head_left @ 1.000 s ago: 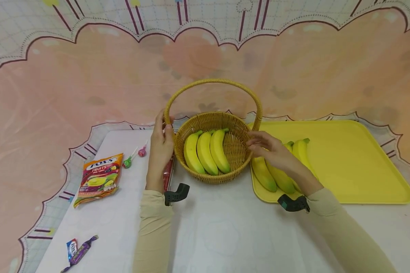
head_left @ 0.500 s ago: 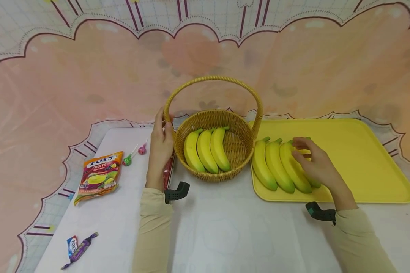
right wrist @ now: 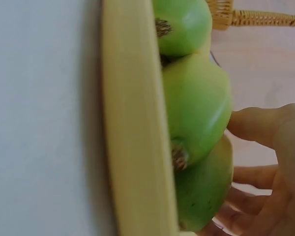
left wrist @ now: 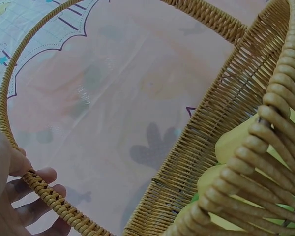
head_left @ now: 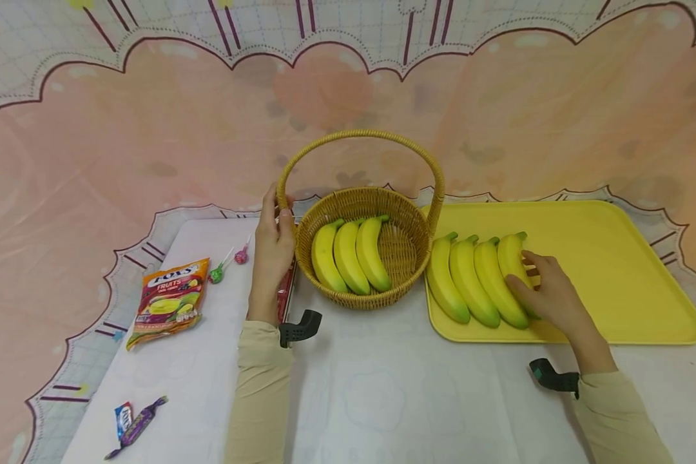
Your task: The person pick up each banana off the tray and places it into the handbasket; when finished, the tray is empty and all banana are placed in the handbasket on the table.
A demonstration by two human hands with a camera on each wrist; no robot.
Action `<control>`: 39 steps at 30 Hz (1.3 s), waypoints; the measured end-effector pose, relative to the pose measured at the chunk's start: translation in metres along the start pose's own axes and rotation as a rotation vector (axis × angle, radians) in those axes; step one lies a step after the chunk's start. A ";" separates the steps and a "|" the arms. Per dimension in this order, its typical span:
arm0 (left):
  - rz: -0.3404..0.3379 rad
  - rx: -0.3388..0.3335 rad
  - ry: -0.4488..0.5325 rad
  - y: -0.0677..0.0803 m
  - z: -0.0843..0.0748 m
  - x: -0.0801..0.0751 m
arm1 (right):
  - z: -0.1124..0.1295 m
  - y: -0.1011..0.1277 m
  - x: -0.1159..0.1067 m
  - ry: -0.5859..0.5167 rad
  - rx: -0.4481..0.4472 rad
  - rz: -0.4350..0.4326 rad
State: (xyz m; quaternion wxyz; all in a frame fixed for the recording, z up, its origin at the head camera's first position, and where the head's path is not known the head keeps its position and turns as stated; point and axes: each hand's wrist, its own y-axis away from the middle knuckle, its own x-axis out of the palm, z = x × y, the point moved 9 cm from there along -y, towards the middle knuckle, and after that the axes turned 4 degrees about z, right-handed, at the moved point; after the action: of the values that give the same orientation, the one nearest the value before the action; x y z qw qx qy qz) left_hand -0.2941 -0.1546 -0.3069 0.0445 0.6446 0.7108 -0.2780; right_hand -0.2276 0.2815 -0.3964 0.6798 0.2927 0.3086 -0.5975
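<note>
My left hand (head_left: 275, 245) holds the side of the tall handle (head_left: 359, 134) of a round wicker basket (head_left: 365, 301). In the left wrist view its thumb and fingers (left wrist: 37, 209) lie on either side of that handle. Three yellow bananas (head_left: 350, 258) lie side by side in the basket's left part. Several more lie in a row on the left end of a yellow tray (head_left: 609, 270). My right hand (head_left: 551, 293) pinches the rightmost banana (head_left: 512, 258), thumb on its left and fingers on its right. The right wrist view shows the bananas' green tips (right wrist: 199, 105) by the tray's rim.
A candy bag (head_left: 171, 303) lies at the left, with a green lollipop (head_left: 216, 275) and a pink lollipop (head_left: 241, 256) beside it. Two wrapped candies (head_left: 136, 425) lie nearer the front left. A red flat item (head_left: 284, 299) shows partly beside the left forearm.
My right hand has moved right from the basket's rim, across the tray's row of bananas, to the rightmost one. My left hand stays on the basket handle.
</note>
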 end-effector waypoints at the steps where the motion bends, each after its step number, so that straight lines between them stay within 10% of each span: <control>1: 0.000 -0.002 0.001 0.000 0.000 0.000 | -0.003 0.001 0.002 -0.001 0.026 0.024; 12: 0.002 0.000 0.003 0.002 0.004 -0.002 | -0.019 0.015 0.011 0.015 0.147 0.131; 39: 0.015 0.011 0.007 0.003 0.004 0.001 | 0.086 0.040 0.045 -0.005 -0.174 0.078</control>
State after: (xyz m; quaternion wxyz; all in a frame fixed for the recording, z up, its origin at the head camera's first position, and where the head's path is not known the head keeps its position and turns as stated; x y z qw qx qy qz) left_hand -0.2929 -0.1556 -0.3120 0.0405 0.6511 0.7046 -0.2790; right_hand -0.1774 0.1921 -0.3746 0.7263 0.2428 0.3460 -0.5421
